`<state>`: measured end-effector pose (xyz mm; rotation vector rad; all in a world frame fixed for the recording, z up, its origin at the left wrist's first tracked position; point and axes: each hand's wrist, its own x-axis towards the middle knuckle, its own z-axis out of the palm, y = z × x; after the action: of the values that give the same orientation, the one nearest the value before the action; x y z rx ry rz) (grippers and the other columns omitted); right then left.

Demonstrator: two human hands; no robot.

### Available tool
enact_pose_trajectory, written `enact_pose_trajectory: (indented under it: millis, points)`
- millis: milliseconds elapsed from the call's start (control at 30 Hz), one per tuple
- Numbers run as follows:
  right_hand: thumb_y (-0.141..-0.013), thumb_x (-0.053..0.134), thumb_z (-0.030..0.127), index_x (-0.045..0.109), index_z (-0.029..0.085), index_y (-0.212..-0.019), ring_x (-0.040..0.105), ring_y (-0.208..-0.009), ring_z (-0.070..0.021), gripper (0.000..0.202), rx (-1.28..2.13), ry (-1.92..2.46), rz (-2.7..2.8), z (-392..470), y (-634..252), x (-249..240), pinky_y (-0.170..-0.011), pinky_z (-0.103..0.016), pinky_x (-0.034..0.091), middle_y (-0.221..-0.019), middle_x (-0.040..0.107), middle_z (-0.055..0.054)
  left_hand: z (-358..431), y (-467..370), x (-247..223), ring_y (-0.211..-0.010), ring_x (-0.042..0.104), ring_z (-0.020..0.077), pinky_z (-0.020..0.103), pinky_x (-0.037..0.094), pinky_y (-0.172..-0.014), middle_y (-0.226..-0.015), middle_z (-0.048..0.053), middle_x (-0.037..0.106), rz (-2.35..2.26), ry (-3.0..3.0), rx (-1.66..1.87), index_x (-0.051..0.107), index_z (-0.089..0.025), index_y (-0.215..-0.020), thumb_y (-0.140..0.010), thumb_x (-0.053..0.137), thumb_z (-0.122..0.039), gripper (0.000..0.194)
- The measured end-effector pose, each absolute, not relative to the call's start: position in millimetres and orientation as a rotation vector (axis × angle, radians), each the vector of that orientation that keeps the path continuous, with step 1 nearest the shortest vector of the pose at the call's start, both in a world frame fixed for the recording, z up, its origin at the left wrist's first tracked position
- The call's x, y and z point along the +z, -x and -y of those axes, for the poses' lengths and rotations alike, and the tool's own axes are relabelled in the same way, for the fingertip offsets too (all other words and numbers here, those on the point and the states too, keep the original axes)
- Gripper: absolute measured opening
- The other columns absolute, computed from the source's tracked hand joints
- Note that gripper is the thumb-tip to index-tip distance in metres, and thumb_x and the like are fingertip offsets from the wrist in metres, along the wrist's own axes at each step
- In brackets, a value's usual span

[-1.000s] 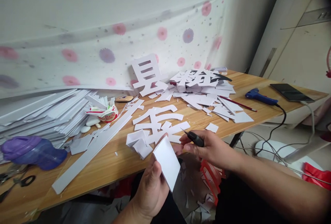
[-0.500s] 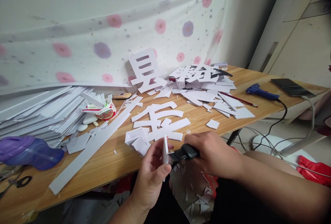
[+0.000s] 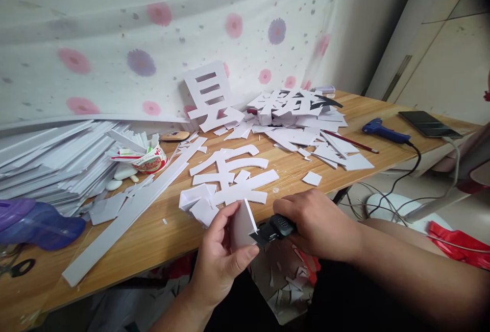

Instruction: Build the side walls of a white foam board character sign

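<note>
Bare hands [image 3: 321, 224]; bare forearms [image 3: 409, 268]; plain black clothing [image 3: 344, 296] lower down

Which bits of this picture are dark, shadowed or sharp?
In the head view: the top right corner is black; the black clothing over the lap shows almost no detail; a soft shadow lies beside the leaning cut-out; the cutter in the right hand looks fairly sharp.

From my end, I read 县 in the white cut-out [image 3: 222, 84] (print on the cup [image 3: 156, 162] is too small).
</note>
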<state>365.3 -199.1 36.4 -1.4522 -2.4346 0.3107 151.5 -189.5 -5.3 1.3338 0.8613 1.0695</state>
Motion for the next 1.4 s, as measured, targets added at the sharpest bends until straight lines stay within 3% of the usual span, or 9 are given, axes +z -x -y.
enact_pose_trajectory:
  millis: [233, 400, 633, 1033, 1300, 1400]
  points:
    - [-0.071, 0.053, 0.014, 0.048, 0.019, -0.075, 0.052, -0.06, -0.0129, 0.008, 0.248, 1.529, 2.434, 198, -366, 36, -0.055, -0.027, 0.025, -0.072, 0.062, -0.001, 191, -153, -7, -0.107, 0.06, 0.0231, 0.029, 0.05, -0.09, -0.117, 0.007, 0.064, -0.857, -1.356, 1.053, 0.057, -0.024, -0.121, -0.066, 0.08, -0.032, 0.06]
    - [-0.069, 0.054, 0.014, 0.047, 0.019, -0.075, 0.052, -0.062, -0.0133, 0.011, 0.269, 1.614, 2.364, 195, -370, 35, -0.056, -0.026, 0.026, -0.072, 0.061, 0.0, 197, -152, -8, -0.1, 0.063, 0.0248, 0.027, 0.053, -0.08, -0.115, 0.011, 0.065, -0.859, -1.365, 0.991, 0.058, -0.022, -0.122, -0.061, 0.083, -0.033, 0.066]
    - [-0.071, 0.051, 0.014, 0.047, 0.019, -0.074, 0.052, -0.06, -0.0131, 0.007, 0.26, 1.481, 2.42, 203, -364, 37, -0.055, -0.027, 0.024, -0.071, 0.062, -0.001, 195, -149, -6, -0.104, 0.061, 0.0239, 0.029, 0.051, -0.088, -0.116, 0.009, 0.064, -0.868, -1.362, 1.032, 0.058, -0.021, -0.12, -0.063, 0.082, -0.033, 0.063]
    - [-0.072, 0.051, 0.015, 0.048, 0.019, -0.074, 0.051, -0.059, -0.0134, 0.006, 0.211, 1.536, 2.409, 199, -367, 34, -0.055, -0.027, 0.024, -0.071, 0.061, -0.001, 198, -149, -10, -0.093, 0.062, 0.0206, 0.024, 0.052, -0.075, -0.106, 0.007, 0.066, -0.846, -1.342, 0.965, 0.058, -0.024, -0.12, -0.062, 0.082, -0.034, 0.065]
    - [-0.07, 0.056, 0.014, 0.052, 0.019, -0.075, 0.049, -0.062, -0.0145, 0.007, 0.419, 1.744, 2.154, 187, -372, 33, -0.058, -0.026, 0.025, -0.068, 0.059, -0.002, 206, -153, -5, -0.09, 0.064, 0.0198, 0.023, 0.052, -0.073, -0.105, 0.006, 0.068, -0.777, -1.341, 0.925, 0.062, -0.026, -0.116, -0.059, 0.084, -0.035, 0.062]
    - [-0.076, 0.053, 0.016, 0.055, 0.018, -0.075, 0.047, -0.061, -0.0138, 0.003, 0.501, 1.803, 1.987, 180, -376, 28, -0.057, -0.025, 0.027, -0.065, 0.056, -0.002, 207, -152, -9, -0.097, 0.062, 0.02, 0.026, 0.05, -0.084, -0.113, 0.007, 0.067, -0.663, -1.293, 0.926, 0.059, -0.028, -0.122, -0.066, 0.079, -0.045, 0.062]
